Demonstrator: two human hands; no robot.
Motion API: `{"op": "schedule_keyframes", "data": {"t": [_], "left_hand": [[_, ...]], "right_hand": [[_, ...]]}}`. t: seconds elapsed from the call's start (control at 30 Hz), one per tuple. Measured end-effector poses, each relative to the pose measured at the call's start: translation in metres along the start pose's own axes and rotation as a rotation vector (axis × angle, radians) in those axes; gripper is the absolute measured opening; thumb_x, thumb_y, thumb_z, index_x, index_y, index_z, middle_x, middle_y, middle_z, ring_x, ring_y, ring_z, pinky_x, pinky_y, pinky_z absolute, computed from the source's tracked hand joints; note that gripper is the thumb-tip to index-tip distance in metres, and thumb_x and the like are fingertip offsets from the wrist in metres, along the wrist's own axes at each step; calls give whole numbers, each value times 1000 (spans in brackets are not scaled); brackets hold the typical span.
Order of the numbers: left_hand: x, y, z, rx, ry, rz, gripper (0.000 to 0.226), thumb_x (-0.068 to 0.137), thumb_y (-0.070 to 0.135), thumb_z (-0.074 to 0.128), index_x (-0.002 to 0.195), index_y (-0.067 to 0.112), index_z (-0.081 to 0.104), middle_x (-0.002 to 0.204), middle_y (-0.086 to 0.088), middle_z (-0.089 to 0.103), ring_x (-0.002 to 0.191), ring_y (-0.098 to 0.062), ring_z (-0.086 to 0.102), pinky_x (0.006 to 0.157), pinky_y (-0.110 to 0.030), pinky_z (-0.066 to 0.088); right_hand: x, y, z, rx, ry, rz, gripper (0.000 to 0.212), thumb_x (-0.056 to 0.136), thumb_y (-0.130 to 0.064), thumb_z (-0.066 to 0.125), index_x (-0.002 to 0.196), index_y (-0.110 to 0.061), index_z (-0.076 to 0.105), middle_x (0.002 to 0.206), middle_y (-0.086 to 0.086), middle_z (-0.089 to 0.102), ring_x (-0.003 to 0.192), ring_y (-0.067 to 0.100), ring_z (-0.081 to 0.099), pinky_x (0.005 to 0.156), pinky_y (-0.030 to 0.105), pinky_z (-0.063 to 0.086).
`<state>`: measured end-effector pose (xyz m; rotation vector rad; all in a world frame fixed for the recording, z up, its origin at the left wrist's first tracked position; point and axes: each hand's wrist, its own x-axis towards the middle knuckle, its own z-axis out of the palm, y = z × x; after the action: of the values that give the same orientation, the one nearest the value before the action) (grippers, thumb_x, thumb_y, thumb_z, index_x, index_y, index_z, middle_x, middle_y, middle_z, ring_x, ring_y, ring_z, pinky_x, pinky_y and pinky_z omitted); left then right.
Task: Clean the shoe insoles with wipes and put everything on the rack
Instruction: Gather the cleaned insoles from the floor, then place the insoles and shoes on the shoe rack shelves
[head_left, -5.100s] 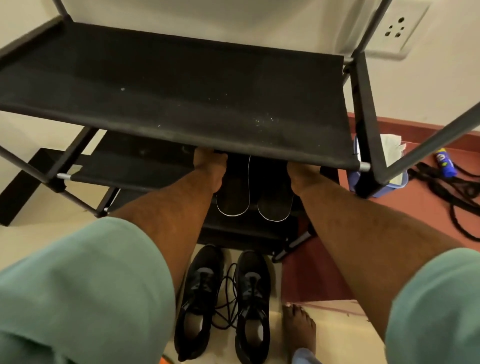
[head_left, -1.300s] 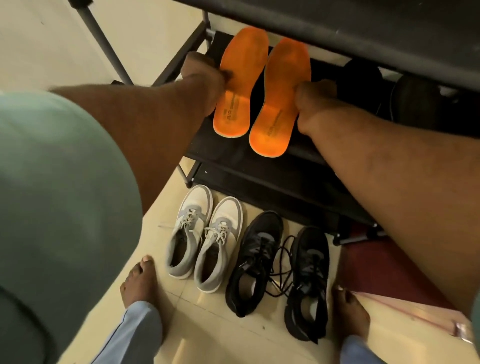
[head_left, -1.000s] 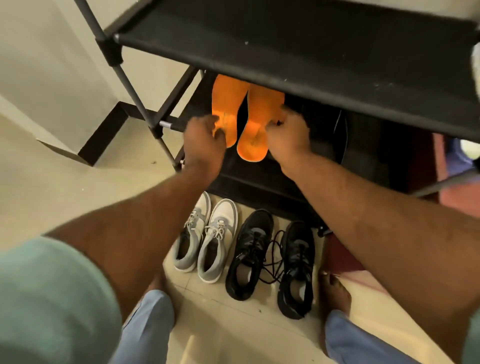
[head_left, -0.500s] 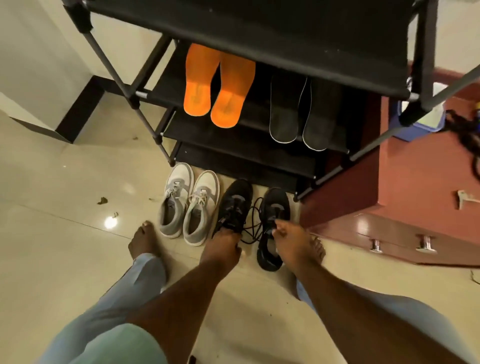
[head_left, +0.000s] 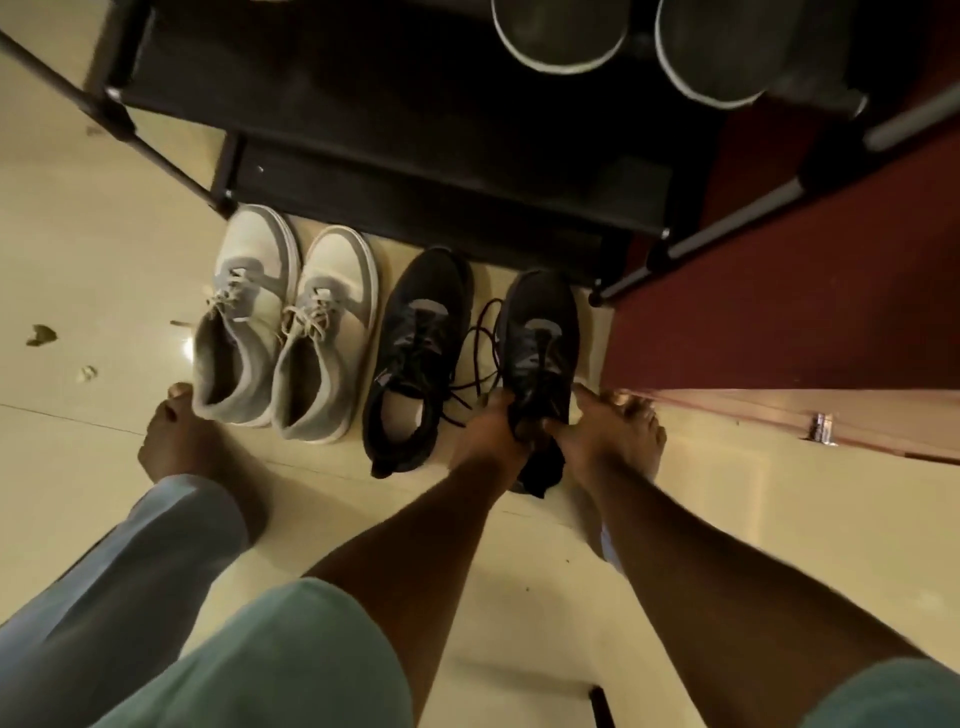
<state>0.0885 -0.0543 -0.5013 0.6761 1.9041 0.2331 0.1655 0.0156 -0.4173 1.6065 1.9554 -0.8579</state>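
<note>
Down on the floor before the rack (head_left: 415, 197), both hands grip the heel end of the right black shoe (head_left: 540, 338): left hand (head_left: 488, 431) on one side, right hand (head_left: 592, 431) on the other. Its loose laces (head_left: 478, 364) trail toward the left black shoe (head_left: 415, 353). Risk: lifting could snag and drag that neighbour. Dark insoles (head_left: 561, 36) rest on a shelf above; a careless placement might knock them off
</note>
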Motion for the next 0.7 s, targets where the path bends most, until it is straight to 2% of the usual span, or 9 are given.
{"op": "schedule_keyframes", "data": {"t": [0.1, 0.13, 0.2, 0.3, 0.4, 0.47, 0.5, 0.63, 0.7], "left_hand": [[67, -30, 53, 45, 15, -19, 31, 93, 32, 63, 121, 33, 50, 94, 9, 57, 86, -20, 61, 65, -29, 45], [92, -51, 70, 82, 50, -1, 33, 90, 33, 68, 118, 35, 52, 85, 8, 54, 82, -24, 62, 61, -28, 48], [92, -62, 70, 53, 44, -11, 34, 85, 31, 73, 116, 29, 59, 85, 3, 58, 83, -32, 64, 62, -30, 51], [-3, -6, 4, -5, 77, -41, 26, 88, 23, 65, 113, 15, 64, 102, -7, 68, 94, -30, 64, 74, -34, 50], [-83, 14, -34, -118, 20, -13, 46, 87, 25, 67, 132, 26, 56, 115, -8, 67, 101, -30, 66, 80, -41, 57], [-122, 27, -52, -225, -25, 14, 52, 86, 28, 72, 134, 32, 52, 112, -7, 66, 96, -32, 66, 69, -43, 59], [-150, 37, -64, -295, -22, 47, 46, 87, 27, 73, 129, 30, 55, 108, -5, 65, 92, -29, 65, 65, -40, 59], [-239, 70, -94, -536, 47, 231, 43, 91, 8, 68, 129, 24, 59, 106, 2, 69, 86, -7, 64, 67, -15, 54], [-282, 88, -101, -639, 93, 269, 42, 90, 15, 71, 130, 23, 61, 109, 3, 71, 96, -11, 68, 83, -23, 57]], "right_hand": [[82, 72, 83, 18, 66, -10, 40, 85, -39, 66, 123, -33, 56, 109, -12, 54, 102, 33, 53, 94, 29, 31], [114, 100, 110, -13, 160, -3, 51, 73, -49, 75, 119, -36, 60, 101, -17, 52, 93, 36, 56, 101, 36, 33], [127, 114, 131, 9, 195, 8, 49, 70, -48, 76, 115, -31, 66, 99, -12, 58, 87, 42, 57, 98, 44, 41], [23, 38, 53, 128, 132, 22, 27, 93, -27, 52, 116, -17, 62, 113, 9, 63, 106, 31, 57, 85, 34, 44], [-48, 28, 16, 181, 111, 62, 28, 96, -23, 47, 119, -16, 60, 119, 8, 62, 111, 25, 56, 75, 24, 36], [-85, 25, -8, 182, 316, 28, 22, 90, -22, 55, 107, -22, 68, 105, 3, 69, 98, 19, 63, 64, 18, 30], [-113, 20, -29, 153, 454, -29, 20, 88, -26, 57, 103, -27, 70, 100, -1, 70, 95, 16, 63, 68, 19, 31], [-192, 9, -80, 263, 414, -133, 34, 97, -29, 43, 127, -23, 57, 127, 1, 59, 118, 22, 50, 94, 26, 35], [-222, 12, -101, 365, 520, -204, 35, 95, -26, 48, 127, -17, 59, 125, 5, 61, 116, 24, 51, 97, 28, 38]]}}
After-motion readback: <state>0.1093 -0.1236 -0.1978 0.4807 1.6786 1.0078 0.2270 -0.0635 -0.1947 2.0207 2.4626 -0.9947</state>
